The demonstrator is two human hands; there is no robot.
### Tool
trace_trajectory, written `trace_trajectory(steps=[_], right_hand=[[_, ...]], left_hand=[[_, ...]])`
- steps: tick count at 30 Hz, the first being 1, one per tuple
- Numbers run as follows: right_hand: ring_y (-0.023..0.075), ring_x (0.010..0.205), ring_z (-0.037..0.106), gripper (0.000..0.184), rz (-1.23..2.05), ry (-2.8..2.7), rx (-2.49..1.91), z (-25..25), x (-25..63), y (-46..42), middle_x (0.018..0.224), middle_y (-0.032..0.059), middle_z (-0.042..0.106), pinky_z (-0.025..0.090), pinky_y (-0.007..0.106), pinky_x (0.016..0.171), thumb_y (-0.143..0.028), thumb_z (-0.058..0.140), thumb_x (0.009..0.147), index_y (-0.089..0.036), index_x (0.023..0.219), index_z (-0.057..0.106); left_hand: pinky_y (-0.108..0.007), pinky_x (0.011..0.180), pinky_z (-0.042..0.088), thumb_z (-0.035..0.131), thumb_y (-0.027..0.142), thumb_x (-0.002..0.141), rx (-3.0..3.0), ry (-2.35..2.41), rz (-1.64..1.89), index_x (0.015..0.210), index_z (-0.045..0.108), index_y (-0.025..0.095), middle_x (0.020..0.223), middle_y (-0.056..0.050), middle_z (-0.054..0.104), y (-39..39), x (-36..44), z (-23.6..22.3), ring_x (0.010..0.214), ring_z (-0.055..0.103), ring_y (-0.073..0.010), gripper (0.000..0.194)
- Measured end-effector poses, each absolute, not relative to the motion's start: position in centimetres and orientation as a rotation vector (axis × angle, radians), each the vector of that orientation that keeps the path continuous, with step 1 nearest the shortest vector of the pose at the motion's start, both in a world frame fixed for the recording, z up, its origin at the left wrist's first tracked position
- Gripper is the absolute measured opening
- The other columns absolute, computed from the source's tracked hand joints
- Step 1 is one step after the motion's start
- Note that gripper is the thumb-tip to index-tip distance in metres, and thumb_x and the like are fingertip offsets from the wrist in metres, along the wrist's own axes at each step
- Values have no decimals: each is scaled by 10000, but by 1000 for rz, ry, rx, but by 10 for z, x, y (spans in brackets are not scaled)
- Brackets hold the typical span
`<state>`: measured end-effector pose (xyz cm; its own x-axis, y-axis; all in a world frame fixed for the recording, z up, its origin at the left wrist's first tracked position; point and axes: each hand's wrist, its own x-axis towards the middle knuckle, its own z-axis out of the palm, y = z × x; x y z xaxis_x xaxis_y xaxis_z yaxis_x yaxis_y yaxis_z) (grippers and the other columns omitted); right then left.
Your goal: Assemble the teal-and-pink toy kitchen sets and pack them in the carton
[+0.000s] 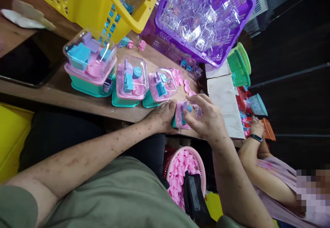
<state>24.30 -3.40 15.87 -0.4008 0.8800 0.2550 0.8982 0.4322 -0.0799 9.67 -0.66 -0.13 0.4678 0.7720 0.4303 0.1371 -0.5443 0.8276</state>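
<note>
The wooden bench (77,99) runs across my view, and along its near edge stand three finished toy sets in a row, each with a teal base, a pink tray and a clear dome: the biggest one (90,63) toward the left, a middle one (131,82), then a smaller one (161,87). At the far edge sit a yellow basket (85,1) and a purple basket (206,18) full of clear plastic lids. The thing I work on, the small toy set (183,115), is at the near edge of the bench, right of that row and directly between my two hands, so neither arm has to reach. My left hand (162,116) presses flat against its left side and holds it steady; my right hand (207,118) comes from the right and curls over its top, fingers (189,118) touching the clear cover. So both hands are closed together on this one piece. Its long axis seems to run away from me, toward the far edge, though my fingers hide much of it and I cannot be sure. It looks like the others: teal bottom, pink tray, a blue part inside, transparent lid. Just behind it some loose pink discs (186,85) lie on the bench. Below the bench edge a pink basket (199,162) holds many more discs. At the right end another person's hand (256,128) rests, apart from mine.
</note>
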Motion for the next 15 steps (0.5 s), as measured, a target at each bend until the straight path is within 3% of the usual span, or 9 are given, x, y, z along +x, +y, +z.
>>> trace_trajectory(steps=[10,15], right_hand=[[317,1040,818,305,37,-2373,-1613,153,246,-34,1223,124,785,662,511,973,-381,664,923,-238,1188,712],[343,1255,753,416,182,-2404,-1734,169,247,-34,1373,141,738,598,551,1121,-538,641,1046,-249,1341,681]], left_hand=[[-638,1159,556,1048,381,653,1976,772,1065,1474,403,188,1446,-225,619,-7,96,-1,1376,642,-484,1062],[-629,1200,542,1062,428,626,1990,758,1031,1505,405,159,1468,-242,621,-5,94,0,1423,630,-494,1129]])
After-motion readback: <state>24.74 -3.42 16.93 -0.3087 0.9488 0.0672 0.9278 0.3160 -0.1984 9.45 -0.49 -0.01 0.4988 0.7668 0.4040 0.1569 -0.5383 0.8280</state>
